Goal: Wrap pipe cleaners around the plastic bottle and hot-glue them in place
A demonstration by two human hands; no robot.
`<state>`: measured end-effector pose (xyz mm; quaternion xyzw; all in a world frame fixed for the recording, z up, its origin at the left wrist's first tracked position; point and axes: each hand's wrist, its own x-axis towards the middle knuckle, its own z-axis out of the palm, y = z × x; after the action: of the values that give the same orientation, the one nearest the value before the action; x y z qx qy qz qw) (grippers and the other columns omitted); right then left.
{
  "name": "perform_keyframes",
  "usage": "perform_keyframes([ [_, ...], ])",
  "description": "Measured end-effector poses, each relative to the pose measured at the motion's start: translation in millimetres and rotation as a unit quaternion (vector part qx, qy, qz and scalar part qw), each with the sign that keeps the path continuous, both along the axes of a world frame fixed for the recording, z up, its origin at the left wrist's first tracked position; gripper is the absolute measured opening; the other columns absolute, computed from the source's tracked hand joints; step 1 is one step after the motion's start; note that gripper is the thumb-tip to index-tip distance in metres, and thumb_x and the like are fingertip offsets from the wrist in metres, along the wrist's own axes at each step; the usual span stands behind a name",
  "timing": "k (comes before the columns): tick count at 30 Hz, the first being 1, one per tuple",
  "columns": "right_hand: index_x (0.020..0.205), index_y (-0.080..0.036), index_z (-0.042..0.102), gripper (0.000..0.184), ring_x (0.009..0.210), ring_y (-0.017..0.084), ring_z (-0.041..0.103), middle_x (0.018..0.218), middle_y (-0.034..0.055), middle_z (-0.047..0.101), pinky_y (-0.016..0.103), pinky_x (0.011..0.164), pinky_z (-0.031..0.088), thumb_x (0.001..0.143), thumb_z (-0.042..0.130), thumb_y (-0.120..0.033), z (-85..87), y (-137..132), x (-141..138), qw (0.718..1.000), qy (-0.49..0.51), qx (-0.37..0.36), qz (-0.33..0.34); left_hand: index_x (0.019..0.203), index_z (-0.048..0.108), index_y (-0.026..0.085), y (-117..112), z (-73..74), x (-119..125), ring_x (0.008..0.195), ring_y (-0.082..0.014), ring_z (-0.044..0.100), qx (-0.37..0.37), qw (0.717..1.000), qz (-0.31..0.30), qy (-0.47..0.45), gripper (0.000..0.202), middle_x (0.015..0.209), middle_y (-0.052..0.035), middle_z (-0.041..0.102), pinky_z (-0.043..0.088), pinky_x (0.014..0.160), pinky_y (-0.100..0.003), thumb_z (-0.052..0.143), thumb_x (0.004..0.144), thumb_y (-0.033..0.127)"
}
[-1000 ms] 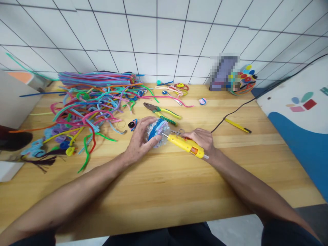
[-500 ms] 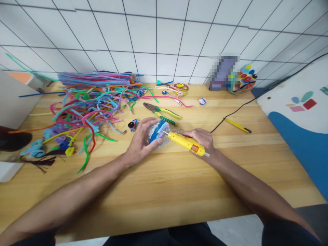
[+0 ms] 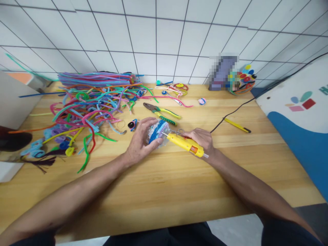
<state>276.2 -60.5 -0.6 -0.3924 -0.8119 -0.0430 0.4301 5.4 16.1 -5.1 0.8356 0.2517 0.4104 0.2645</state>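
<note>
My left hand (image 3: 140, 140) is curled round a ball (image 3: 156, 132) wrapped in blue, lilac and white pipe cleaners, holding it down on the wooden table (image 3: 164, 184). My right hand (image 3: 202, 140) grips a yellow glue gun (image 3: 185, 143). Its metal nozzle points left and touches the ball's right side. A black cord (image 3: 230, 114) runs from the gun toward the back right.
A big tangle of coloured pipe cleaners (image 3: 87, 106) covers the table's left. Green-and-yellow pliers (image 3: 161, 112) lie just behind the ball. A yellow pen (image 3: 237, 125), small coils (image 3: 179, 89) and a colourful ball (image 3: 243, 80) sit further back. A white box (image 3: 15, 99) stands at left.
The ball has been turned slightly under my left hand, and the glue gun has shifted a little along its right side. Both hands stay in place.
</note>
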Motion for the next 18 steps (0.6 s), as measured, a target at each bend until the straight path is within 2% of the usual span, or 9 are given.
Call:
perform_keyframes([
  [7,0.103,-0.018,0.075,0.032,0.063,0.015,0.068,0.075,0.0034,0.076,0.031,0.062,0.047,0.110,0.052,-0.039,-2.3,0.3,-1.4,1.000,0.006,0.006,-0.001,0.149,0.048,0.029,0.0,-2.0,-0.4,0.139,-0.0297,0.055,-0.010,1.000,-0.004,-0.012,0.051,0.146,-0.0128,0.056,0.048,0.118,-0.054,0.065,0.104,0.044],
  [12,0.103,-0.016,0.073,0.043,0.063,0.017,0.069,0.074,0.0052,0.075,0.033,0.062,0.046,0.111,0.047,-0.049,-4.5,-0.9,0.5,1.000,0.011,-0.002,-0.010,0.148,0.048,0.029,-0.8,-2.7,-0.3,0.139,-0.0295,0.054,-0.016,1.000,0.000,-0.014,0.048,0.146,-0.0123,0.056,0.047,0.118,-0.054,0.063,0.104,0.042],
  [18,0.105,-0.018,0.073,0.043,0.062,0.017,0.069,0.075,0.0047,0.075,0.033,0.061,0.047,0.111,0.044,-0.050,-3.6,-0.7,0.5,1.000,-0.004,-0.007,-0.006,0.148,0.048,0.028,-0.4,-3.0,0.0,0.138,-0.0291,0.054,-0.019,1.000,-0.003,-0.021,0.048,0.145,-0.0124,0.056,0.047,0.118,-0.053,0.064,0.104,0.041],
])
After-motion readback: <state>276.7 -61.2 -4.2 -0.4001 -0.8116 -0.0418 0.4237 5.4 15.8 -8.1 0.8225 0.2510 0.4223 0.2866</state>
